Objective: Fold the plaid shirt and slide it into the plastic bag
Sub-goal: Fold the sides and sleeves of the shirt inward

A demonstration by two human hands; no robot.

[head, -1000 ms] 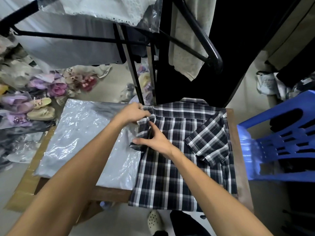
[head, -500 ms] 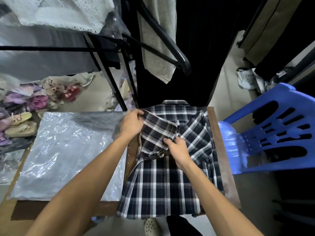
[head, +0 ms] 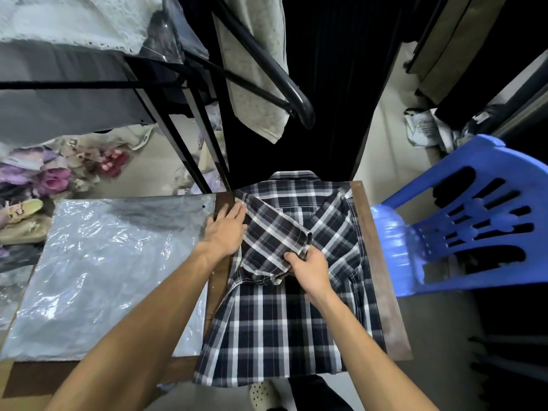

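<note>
The black-and-white plaid shirt (head: 284,330) lies face down on the brown wooden table (head: 382,292), collar at the far edge, hem hanging over the near edge. Both short sleeves are folded inward across its back. My left hand (head: 224,231) lies flat with straight fingers along the shirt's folded left edge. My right hand (head: 311,269) pinches the cuff of the left sleeve near the shirt's middle. The clear plastic bag (head: 103,271) lies flat on the table to the left of the shirt.
A blue plastic chair (head: 462,229) stands close against the table's right side. A black clothes rack (head: 267,63) with hanging garments rises behind the table. Shoes and bagged items (head: 38,185) crowd the floor at the left.
The left sleeve has been folded farther over the shirt's back. My left hand went from gripping the shoulder fabric to lying flat on the folded edge. The view shifted right.
</note>
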